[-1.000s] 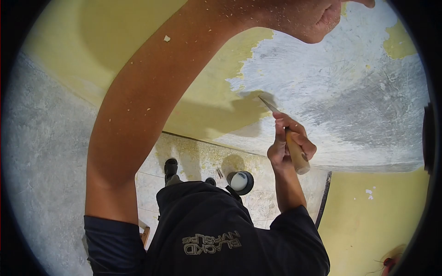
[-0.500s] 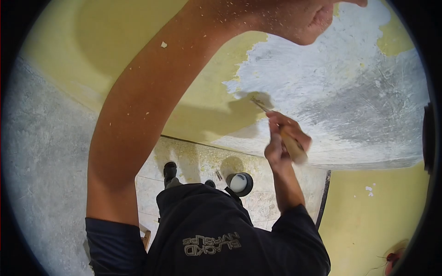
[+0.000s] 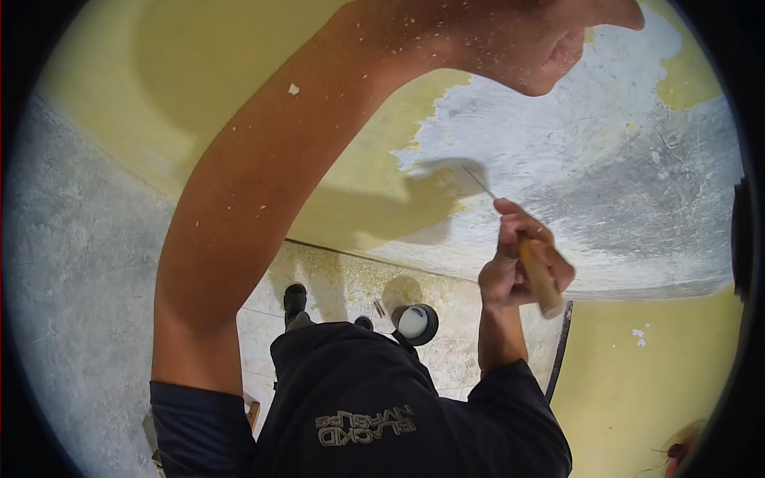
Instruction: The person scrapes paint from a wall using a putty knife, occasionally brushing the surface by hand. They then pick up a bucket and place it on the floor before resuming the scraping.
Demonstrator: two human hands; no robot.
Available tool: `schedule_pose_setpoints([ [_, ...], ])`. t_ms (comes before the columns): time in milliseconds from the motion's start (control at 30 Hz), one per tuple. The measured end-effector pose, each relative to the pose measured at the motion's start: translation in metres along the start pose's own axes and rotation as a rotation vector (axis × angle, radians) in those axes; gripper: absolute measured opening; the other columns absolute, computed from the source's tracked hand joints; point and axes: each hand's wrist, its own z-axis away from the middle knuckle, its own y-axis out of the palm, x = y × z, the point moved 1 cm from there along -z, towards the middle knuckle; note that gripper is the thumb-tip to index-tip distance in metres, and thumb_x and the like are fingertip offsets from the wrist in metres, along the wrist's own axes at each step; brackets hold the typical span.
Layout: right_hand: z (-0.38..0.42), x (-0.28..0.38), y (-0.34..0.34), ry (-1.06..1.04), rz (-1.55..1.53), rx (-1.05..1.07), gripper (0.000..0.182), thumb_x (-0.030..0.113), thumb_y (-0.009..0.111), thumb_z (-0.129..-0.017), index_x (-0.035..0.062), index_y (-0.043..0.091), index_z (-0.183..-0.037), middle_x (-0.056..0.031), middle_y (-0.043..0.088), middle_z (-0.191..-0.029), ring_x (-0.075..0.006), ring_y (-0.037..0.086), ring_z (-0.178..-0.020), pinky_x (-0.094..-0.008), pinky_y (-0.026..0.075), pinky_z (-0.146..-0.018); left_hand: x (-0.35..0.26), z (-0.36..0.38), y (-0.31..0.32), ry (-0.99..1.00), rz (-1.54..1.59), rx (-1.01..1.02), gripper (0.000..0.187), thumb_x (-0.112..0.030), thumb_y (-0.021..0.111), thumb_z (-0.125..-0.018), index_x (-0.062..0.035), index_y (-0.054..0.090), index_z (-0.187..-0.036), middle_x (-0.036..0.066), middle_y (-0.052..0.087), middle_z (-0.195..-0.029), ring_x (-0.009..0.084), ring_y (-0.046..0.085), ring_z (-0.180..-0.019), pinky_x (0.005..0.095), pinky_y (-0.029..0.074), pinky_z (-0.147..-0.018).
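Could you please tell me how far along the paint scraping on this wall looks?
Done: a wide bare grey-white plaster patch. In hand: the right hand grips a wooden-handled metal scraper, blade near the patch's edge. Left: yellow paint beside it; the left hand rests above.

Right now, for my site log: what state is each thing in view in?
Scraper: gripped in right hand, blade tip at the wall.
Left hand: pressed on the wall, holding nothing.
Wall paint: yellow, partly scraped off to bare plaster.
Bucket: upright on the floor, open.
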Motion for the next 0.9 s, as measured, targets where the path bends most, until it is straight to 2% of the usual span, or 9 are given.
schedule_pose_setpoints([
  [133, 0.017, -0.011, 0.012, 0.169, -0.044, 0.199, 0.034, -0.005, 0.058, -0.092, 0.01, 0.035, -0.112, -0.0216, 0.064, -0.091, -0.036, 0.07, -0.085, -0.0485, 0.059, -0.078, 0.003, 0.001, 0.004, 0.036, -0.137, 0.118, 0.032, -0.003, 0.06, -0.058, -0.0128, 0.07, -0.087, -0.001, 0.064, -0.086, 0.0181, 0.049, -0.08, 0.0343, 0.036, -0.069],
  [233, 0.001, 0.004, 0.008, 0.031, 0.001, 0.071, 0.033, -0.006, 0.06, -0.091, 0.0094, 0.035, -0.107, -0.0215, 0.065, -0.091, -0.0348, 0.07, -0.085, -0.0464, 0.058, -0.078, 0.005, 0.0, 0.004, 0.174, -0.086, -0.149, 0.031, -0.003, 0.061, -0.058, -0.0125, 0.07, -0.087, -0.001, 0.064, -0.087, 0.018, 0.049, -0.081, 0.0346, 0.036, -0.069],
  [300, 0.002, 0.0, 0.005, 0.019, -0.009, 0.055, 0.033, -0.007, 0.059, -0.091, 0.0086, 0.034, -0.105, -0.0213, 0.064, -0.093, -0.035, 0.07, -0.087, -0.0453, 0.058, -0.078, -0.007, -0.005, -0.007, 0.021, -0.206, 0.204, 0.031, -0.004, 0.062, -0.058, -0.0125, 0.07, -0.087, -0.001, 0.064, -0.088, 0.0181, 0.049, -0.081, 0.0347, 0.036, -0.07],
  [333, 0.002, 0.0, 0.001, 0.034, 0.005, 0.126, 0.033, -0.007, 0.058, -0.092, 0.0091, 0.032, -0.105, -0.0216, 0.064, -0.094, -0.0353, 0.069, -0.089, -0.0453, 0.058, -0.079, 0.003, -0.001, 0.002, 0.032, -0.209, 0.202, 0.031, -0.004, 0.062, -0.058, -0.0125, 0.07, -0.087, -0.001, 0.064, -0.088, 0.0181, 0.049, -0.081, 0.0347, 0.036, -0.07],
  [400, 0.003, 0.001, -0.002, 0.056, 0.029, 0.2, 0.034, -0.007, 0.057, -0.092, 0.0095, 0.031, -0.105, -0.0219, 0.063, -0.096, -0.0355, 0.069, -0.09, -0.0453, 0.058, -0.079, 0.013, -0.001, 0.014, 0.228, -0.102, -0.201, 0.034, -0.004, 0.061, -0.058, -0.0129, 0.07, -0.089, -0.001, 0.064, -0.089, 0.0183, 0.049, -0.081, 0.0348, 0.036, -0.071],
  [500, -0.003, -0.003, 0.001, 0.08, -0.038, 0.127, 0.035, -0.006, 0.056, -0.093, 0.0109, 0.029, -0.108, -0.0228, 0.063, -0.098, -0.0353, 0.069, -0.092, -0.0443, 0.058, -0.08, -0.005, -0.001, -0.001, 0.125, -0.197, 0.015, 0.036, -0.003, 0.061, -0.058, -0.013, 0.07, -0.091, -0.001, 0.064, -0.09, 0.0185, 0.049, -0.081, 0.0352, 0.036, -0.07],
  [733, -0.003, -0.01, -0.002, 0.052, -0.084, 0.109, 0.034, -0.006, 0.058, -0.093, 0.0089, 0.031, -0.108, -0.0234, 0.064, -0.094, -0.0336, 0.069, -0.093, -0.0417, 0.057, -0.08, 0.01, 0.005, 0.014, 0.22, -0.129, -0.143, 0.037, -0.003, 0.06, -0.058, -0.0131, 0.069, -0.092, -0.001, 0.063, -0.09, 0.0182, 0.049, -0.08, 0.0353, 0.036, -0.071],
  [833, -0.003, -0.008, -0.002, 0.241, -0.1, 0.131, 0.034, -0.007, 0.06, -0.091, 0.0094, 0.034, -0.107, -0.023, 0.065, -0.09, -0.0332, 0.07, -0.089, -0.0421, 0.058, -0.077, 0.003, 0.007, 0.013, 0.15, -0.132, -0.075, 0.036, -0.004, 0.059, -0.059, -0.0133, 0.069, -0.093, -0.001, 0.063, -0.089, 0.0182, 0.049, -0.08, 0.0352, 0.035, -0.071],
  [900, -0.007, 0.005, 0.001, 0.068, 0.114, 0.224, 0.034, -0.006, 0.062, -0.09, 0.0076, 0.035, -0.105, -0.0218, 0.066, -0.086, -0.0332, 0.071, -0.083, -0.0423, 0.059, -0.073, 0.006, 0.005, 0.011, 0.084, -0.077, -0.037, 0.036, -0.005, 0.059, -0.06, -0.0132, 0.069, -0.093, -0.001, 0.062, -0.088, 0.0181, 0.049, -0.08, 0.0353, 0.035, -0.071],
])
